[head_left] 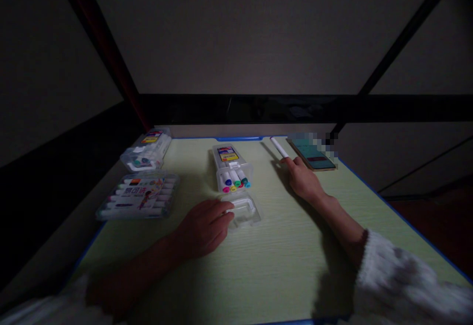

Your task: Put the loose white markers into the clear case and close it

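A white marker [279, 147] is pinched at one end by my right hand [303, 179], and it points up and to the left over the right half of the table. My left hand [205, 226] has its fingers closed at the left edge of a clear plastic lid [244, 210]. Just beyond that lid lies a clear marker case [229, 160] with a yellow, red and blue label. Its near end is open and shows several marker ends in blue, green, pink, yellow, red and teal.
On the left are another clear marker case [147, 148] and a flat clear pack of markers [138, 197] with a printed label. A phone [314, 153] lies at the right, just past my right hand. The light wooden table [273, 266] has a blue edge, and a wall stands behind it.
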### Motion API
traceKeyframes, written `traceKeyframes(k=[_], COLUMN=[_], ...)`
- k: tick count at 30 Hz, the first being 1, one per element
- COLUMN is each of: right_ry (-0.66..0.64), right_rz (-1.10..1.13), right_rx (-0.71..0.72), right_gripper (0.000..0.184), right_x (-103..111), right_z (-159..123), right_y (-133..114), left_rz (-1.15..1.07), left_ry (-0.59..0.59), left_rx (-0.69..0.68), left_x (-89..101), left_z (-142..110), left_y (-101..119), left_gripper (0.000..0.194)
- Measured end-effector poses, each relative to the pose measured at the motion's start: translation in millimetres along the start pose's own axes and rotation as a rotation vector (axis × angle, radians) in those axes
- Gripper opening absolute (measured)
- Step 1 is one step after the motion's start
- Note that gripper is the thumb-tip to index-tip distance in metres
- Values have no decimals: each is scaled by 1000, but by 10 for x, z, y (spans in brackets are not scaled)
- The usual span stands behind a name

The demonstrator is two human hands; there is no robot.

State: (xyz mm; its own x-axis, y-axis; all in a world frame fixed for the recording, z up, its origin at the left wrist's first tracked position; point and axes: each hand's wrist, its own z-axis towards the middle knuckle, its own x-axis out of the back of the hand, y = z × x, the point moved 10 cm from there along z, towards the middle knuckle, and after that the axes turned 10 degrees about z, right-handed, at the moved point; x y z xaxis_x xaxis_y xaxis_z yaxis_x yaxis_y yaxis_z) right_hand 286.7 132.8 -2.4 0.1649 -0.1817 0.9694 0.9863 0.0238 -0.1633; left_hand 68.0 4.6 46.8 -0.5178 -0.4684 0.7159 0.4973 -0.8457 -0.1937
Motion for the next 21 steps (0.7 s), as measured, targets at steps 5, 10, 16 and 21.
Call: traceKeyframes(k=[5,10,16,21], right_ry=[31,54,72,96], right_rz=[26,45,69,93], right_rx=[14,23,35,56], right_gripper=[39,38,37,38], right_x=[62,83,112,170], right_z=[-10,-14,-16,-26], right_y=[-41,-60,-84,-132], left_rz=[1,-5,-14,-3], left_ry=[-6,1,-9,8], left_rx=[5,6,5,-5], left_x=[8,4,-20,10], left_z=[14,2,-8,8], left_y=[-4,-6,-7,2], left_gripper=[18,18,18,18])
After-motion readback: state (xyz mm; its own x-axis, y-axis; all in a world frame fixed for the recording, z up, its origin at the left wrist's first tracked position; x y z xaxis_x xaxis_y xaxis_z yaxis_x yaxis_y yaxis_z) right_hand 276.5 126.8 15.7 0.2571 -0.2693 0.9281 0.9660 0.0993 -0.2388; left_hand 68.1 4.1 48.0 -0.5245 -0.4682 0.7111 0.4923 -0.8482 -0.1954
